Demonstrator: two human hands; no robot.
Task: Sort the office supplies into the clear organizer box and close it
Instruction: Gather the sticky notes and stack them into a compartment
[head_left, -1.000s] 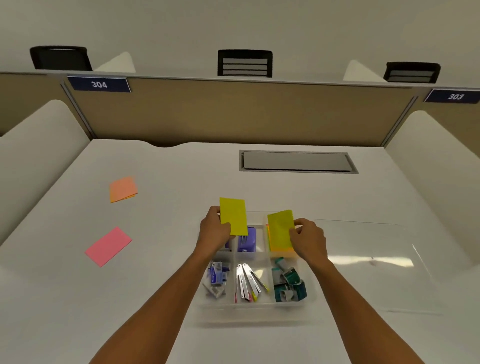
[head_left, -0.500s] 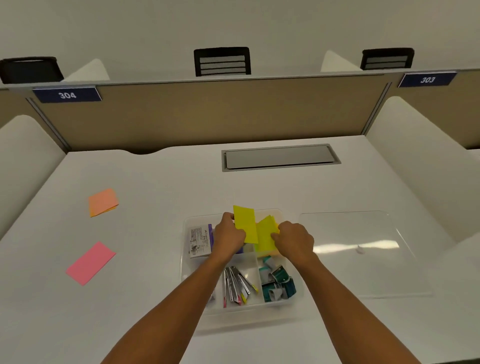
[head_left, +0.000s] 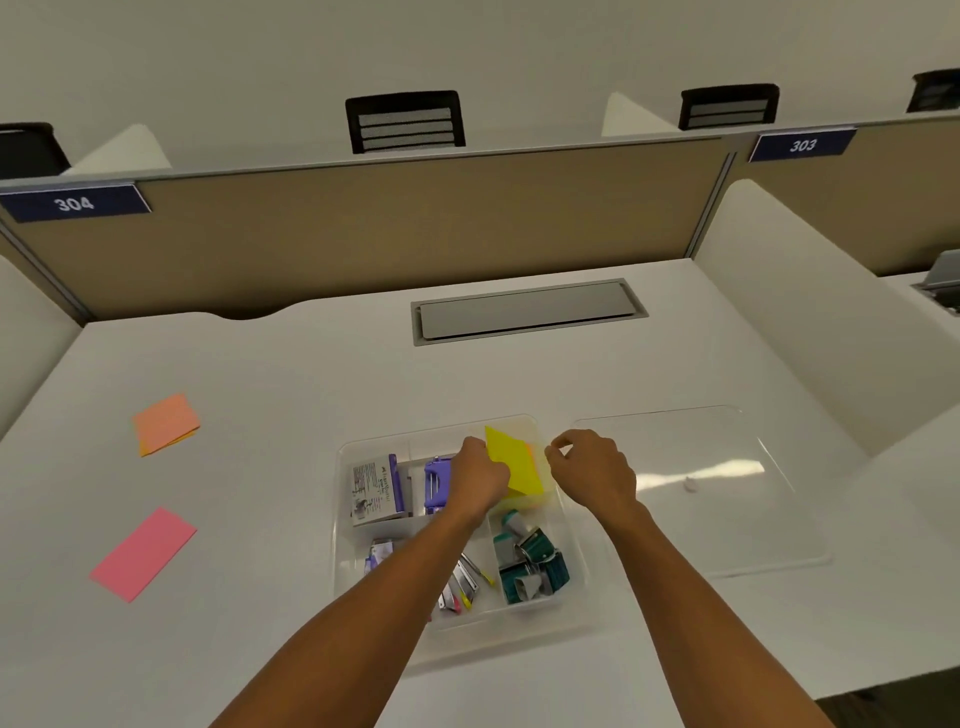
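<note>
Clear plastic compartmented organizer box (head_left: 574, 525), lid off, centre of white desk (head_left: 311, 374); ref. landmark for all below.
Your left hand (head_left: 480, 480): over box's far-middle section; pinches yellow rectangular sticky-note pad (head_left: 514, 462), pad tilted over far-right compartment.
Your right hand (head_left: 592, 475): at box's far-right edge; fingers loosely curled, holding nothing, just beside pad.
Flat clear plastic lid (head_left: 727, 499): right of box, on desk.
Orange sticky-note pad (head_left: 166, 423) & pink rectangular sticky-note pad (head_left: 143, 553): well left of box.
Teal binder clips (head_left: 532, 569): near-right compartment.
</note>
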